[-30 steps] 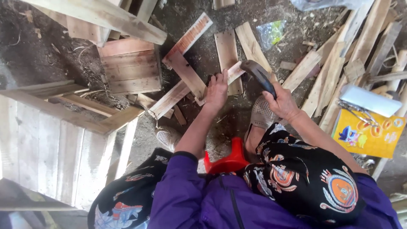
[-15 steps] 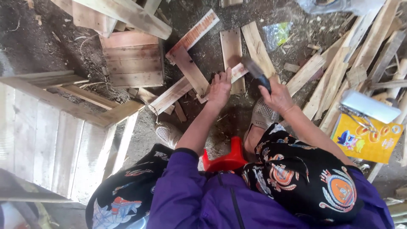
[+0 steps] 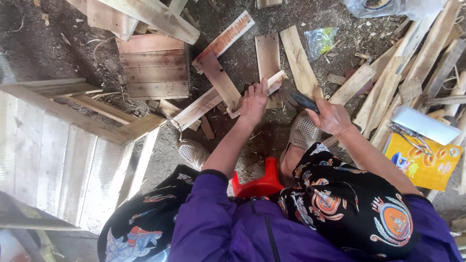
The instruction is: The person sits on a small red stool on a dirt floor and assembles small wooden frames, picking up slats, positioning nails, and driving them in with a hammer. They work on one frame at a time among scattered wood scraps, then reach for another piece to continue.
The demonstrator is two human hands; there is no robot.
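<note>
Since half a second ago the right hand (image 3: pixel 332 116) has brought the dark-headed hammer (image 3: pixel 297 98) lower, fingers closed around its handle. The left hand (image 3: pixel 253 103) presses flat on one pale wooden slat (image 3: pixel 274 82), beyond two mesh shoes (image 3: pixel 303 131) and one red plastic stool (image 3: pixel 257 185).
</note>
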